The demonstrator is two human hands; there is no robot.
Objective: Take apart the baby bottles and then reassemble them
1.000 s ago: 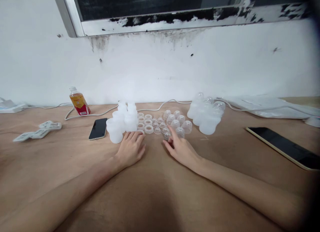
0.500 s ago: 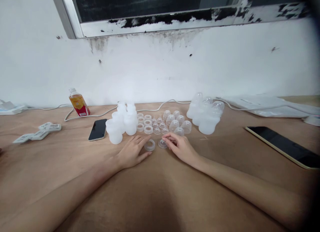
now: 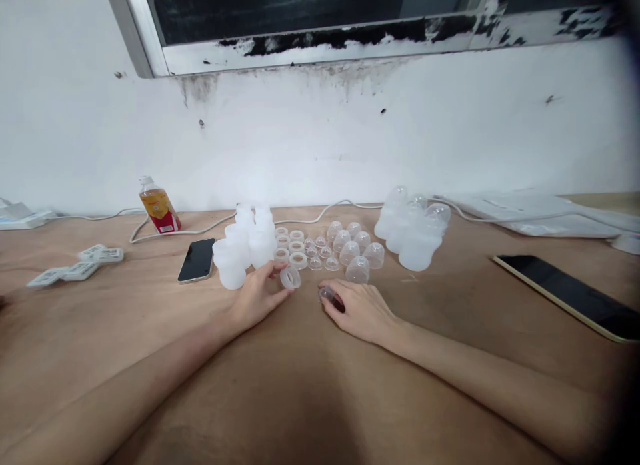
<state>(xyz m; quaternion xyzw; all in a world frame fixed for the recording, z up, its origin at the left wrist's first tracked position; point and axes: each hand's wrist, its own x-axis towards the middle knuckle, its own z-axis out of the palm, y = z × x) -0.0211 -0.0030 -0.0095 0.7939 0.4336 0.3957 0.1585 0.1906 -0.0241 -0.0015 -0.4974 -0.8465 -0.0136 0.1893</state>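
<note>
My left hand (image 3: pixel 260 295) pinches a translucent ring (image 3: pixel 290 277) between thumb and fingers, tilted up off the table. To its right, my right hand (image 3: pixel 357 308) has its fingers closed round a small clear nipple-shaped piece (image 3: pixel 327 293), partly hidden by the fingers. Behind the hands, several translucent rings (image 3: pixel 298 260) stand in rows, beside several small clear nipple-shaped pieces (image 3: pixel 331 263). Farther right are several clear domes (image 3: pixel 357 270). White cups (image 3: pixel 231 268) stand in a group behind my left hand.
White bottles with clear domed tops (image 3: pixel 417 248) stand at the back right. A phone (image 3: pixel 196 259) and a drink bottle (image 3: pixel 160 208) are at the left, a larger phone (image 3: pixel 565 297) at the right. A white cable (image 3: pixel 315 219) runs along the back, near a plastic bag (image 3: pixel 520 215).
My left hand has taken hold of the ring and tilted it up. My right hand has closed round the small clear piece and turned, with its fingers lower.
</note>
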